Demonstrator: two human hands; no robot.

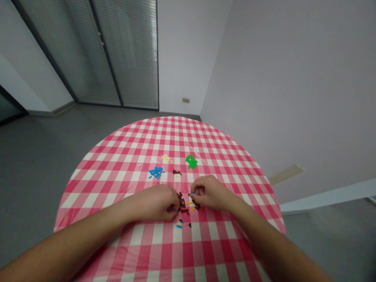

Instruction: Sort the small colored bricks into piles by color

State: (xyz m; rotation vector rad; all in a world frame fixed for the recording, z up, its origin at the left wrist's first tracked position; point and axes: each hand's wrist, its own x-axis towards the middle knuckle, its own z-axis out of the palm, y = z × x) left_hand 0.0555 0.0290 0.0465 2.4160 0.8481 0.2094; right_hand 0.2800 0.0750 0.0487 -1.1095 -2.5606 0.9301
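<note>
Small dark brown plastic pieces lie in a loose pile between my two hands, with a few yellow pieces among them. My left hand rests at the pile's left side, its fingers curled in and pointing down. Whatever those fingers hold is hidden. On the right of the pile my right hand is closed in a pinch. A speck of blue shows by its fingertips, too small to name. Nearer to me lie a blue piece and a brown piece.
Beyond my hands sit a blue heap, a green heap, a pale yellow heap and a few brown pieces. A red-and-white checked cloth covers the round table. A wall stands to the right.
</note>
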